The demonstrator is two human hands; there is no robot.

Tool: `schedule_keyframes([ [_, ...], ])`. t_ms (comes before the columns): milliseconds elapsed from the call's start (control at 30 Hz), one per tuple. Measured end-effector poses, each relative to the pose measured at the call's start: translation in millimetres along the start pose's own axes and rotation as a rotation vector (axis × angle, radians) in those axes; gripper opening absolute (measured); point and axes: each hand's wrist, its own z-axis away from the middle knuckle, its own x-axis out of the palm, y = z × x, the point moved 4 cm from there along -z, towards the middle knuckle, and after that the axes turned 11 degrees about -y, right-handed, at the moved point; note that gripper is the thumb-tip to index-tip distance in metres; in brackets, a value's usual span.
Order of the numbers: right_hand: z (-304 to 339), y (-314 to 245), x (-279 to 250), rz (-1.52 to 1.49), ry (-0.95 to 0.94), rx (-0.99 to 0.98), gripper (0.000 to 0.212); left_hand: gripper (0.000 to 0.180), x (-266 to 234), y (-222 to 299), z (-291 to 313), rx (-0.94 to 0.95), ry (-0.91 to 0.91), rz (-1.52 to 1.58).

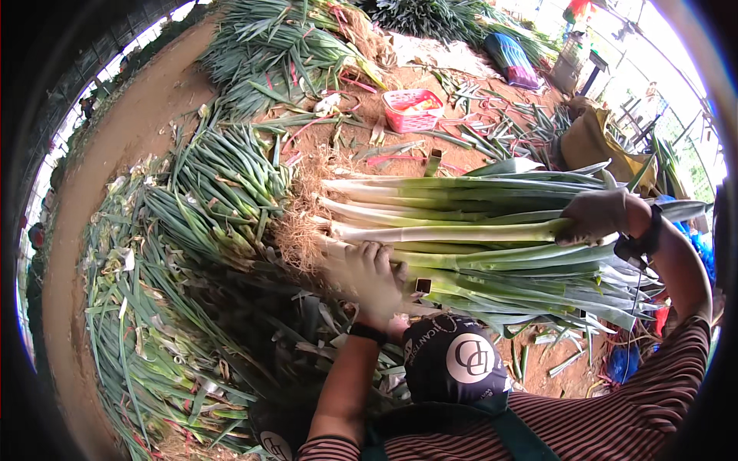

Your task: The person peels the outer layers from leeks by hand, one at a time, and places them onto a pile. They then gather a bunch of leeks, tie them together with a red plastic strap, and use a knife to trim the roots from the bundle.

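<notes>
Long leeks (492, 261) lie side by side in a pile, white ends and brown roots (298, 240) to the left, green leaves to the right. My right hand (590, 217), in a dirty glove, is closed round the upper stem of a thick leek (461, 232) on top of the pile. Its white end reaches left, close to my left hand (375, 278). That hand, gloved too and partly smeared by motion, has its fingers slightly apart against the white stalks. Under the palm, the contact is hidden.
Square metal posts (434, 161) stand at the pile's far and near sides. More leeks (223, 173) are heaped to the left. Beyond the pile sit a pink basket (413, 111) and a yellowish sack (603, 142). A dark cap (453, 361) fills the lower middle.
</notes>
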Motion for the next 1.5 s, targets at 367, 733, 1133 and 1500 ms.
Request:
schedule_keyframes([
  [367, -46, -68, 9, 0.320, 0.124, -0.119, 0.055, 0.037, -1, -2, -1, -0.004, -0.011, -0.047],
  [733, -64, -92, 4, 0.252, 0.045, -0.055, 0.042, 0.042, -3, -5, -4, -0.032, -0.069, -0.020],
  [1133, -84, -75, 16, 0.191, 0.187, -0.089, 0.041, 0.051, 3, -7, -5, -0.030, -0.032, -0.074],
  [1500, -71, -61, 26, 0.070, 0.289, -0.263, 0.044, 0.055, -3, -4, 0, -0.037, -0.072, -0.146],
])
